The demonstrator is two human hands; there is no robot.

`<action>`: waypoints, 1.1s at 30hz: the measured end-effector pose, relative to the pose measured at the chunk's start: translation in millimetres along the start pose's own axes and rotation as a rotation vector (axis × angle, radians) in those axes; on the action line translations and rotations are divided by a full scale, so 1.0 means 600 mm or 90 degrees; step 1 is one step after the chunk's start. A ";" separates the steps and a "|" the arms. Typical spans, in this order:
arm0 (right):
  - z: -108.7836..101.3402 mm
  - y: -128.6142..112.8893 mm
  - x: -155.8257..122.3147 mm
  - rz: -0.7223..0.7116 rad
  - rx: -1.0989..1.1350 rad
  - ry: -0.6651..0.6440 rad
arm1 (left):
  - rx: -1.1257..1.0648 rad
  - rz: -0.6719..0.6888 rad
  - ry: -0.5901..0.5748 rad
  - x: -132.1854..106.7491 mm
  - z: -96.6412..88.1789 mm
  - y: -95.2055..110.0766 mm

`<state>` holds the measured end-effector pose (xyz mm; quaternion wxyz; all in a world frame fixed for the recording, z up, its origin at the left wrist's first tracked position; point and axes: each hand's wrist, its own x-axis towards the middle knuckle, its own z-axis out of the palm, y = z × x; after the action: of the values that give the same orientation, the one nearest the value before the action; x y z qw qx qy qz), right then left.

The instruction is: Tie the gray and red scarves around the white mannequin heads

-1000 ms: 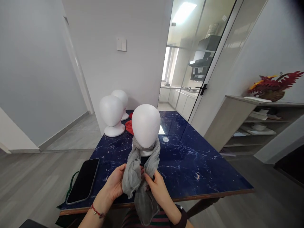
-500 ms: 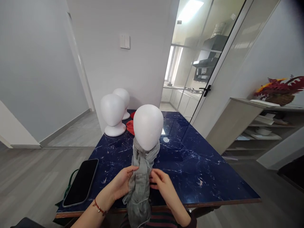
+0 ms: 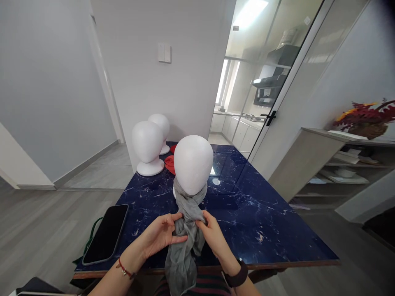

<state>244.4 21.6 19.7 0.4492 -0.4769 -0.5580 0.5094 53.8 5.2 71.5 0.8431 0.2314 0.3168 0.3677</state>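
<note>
You are sitting at the dark blue marble table (image 3: 262, 222), where the nearest white foam head (image 3: 193, 164) is standing close in front of you. The grey scarf (image 3: 185, 246) is hanging round its neck, its ends crossing and trailing over the table edge. Your left hand (image 3: 160, 234) and right hand (image 3: 212, 234) are each gripping the scarf at the crossing. A black phone (image 3: 106, 233) is lying at your left.

Grey scarf (image 3: 185, 242) crossed, perhaps knotted
</note>
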 end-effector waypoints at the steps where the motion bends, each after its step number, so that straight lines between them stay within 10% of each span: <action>1: -0.006 -0.001 0.000 0.005 0.027 0.022 | 0.045 0.004 0.035 -0.002 -0.006 0.004; 6: -0.007 -0.010 -0.004 0.112 0.277 0.049 | 0.381 0.102 0.159 0.001 -0.030 0.011; 10: 0.000 -0.016 -0.002 0.177 0.327 0.039 | 0.376 0.178 0.130 0.009 -0.033 0.008; 22: 0.021 0.024 -0.071 -0.276 -0.496 0.004 | -0.222 0.008 0.161 0.015 -0.011 0.000; 33: 0.023 0.042 -0.099 -0.364 -0.596 0.017 | -0.330 0.004 0.107 0.051 0.026 -0.039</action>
<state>241.1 -38.6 -7.7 0.3170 -0.4616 -0.8265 0.0581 91.8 11.7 56.9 0.8437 -0.0224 0.2800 0.4574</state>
